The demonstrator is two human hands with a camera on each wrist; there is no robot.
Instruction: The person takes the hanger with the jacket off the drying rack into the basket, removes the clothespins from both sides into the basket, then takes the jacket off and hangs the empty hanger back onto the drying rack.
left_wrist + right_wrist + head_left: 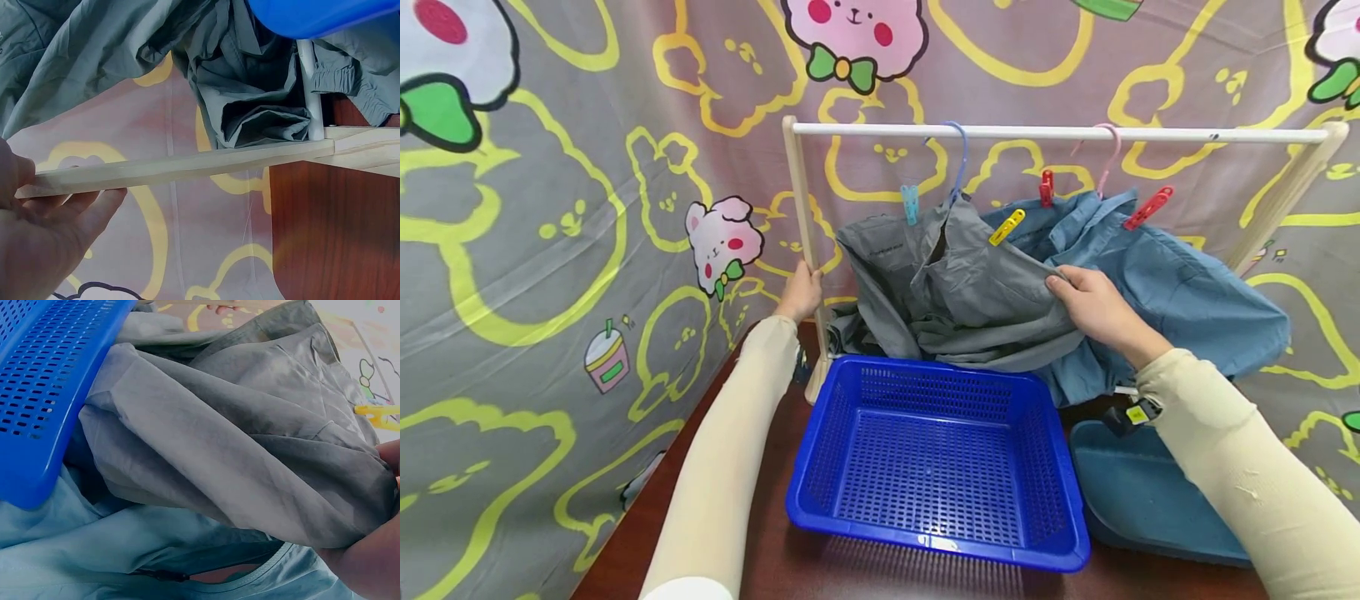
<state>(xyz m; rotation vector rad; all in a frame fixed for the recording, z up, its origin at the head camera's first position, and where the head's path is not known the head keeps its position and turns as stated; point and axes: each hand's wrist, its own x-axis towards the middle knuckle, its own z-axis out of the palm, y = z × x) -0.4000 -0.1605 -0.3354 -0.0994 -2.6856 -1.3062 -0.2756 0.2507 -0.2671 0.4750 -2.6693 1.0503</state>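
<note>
From where I stand, the grey garment (pixel 977 283) is on the rack's left half, hung from a blue hanger (pixel 957 158) on the white rail (pixel 880 130), just beyond the blue basket (pixel 865 533). The right hand (pixel 1093 308) pinches its right edge and holds it out to the side; the left hand (pixel 801 293) is wrapped round the rack's left post (pixel 801 192). The hanging itself looks done: a light blue peg (pixel 910 204) and a yellow peg (pixel 1007 227) sit on the grey piece, and the blue garment (pixel 1195 292) to the right has its own pink hanger (pixel 1108 158) and two red pegs (pixel 1148 208). The grey cloth is bunched and folded, so straightening it is, I'd judge, what's left, though I can't be sure.
</note>
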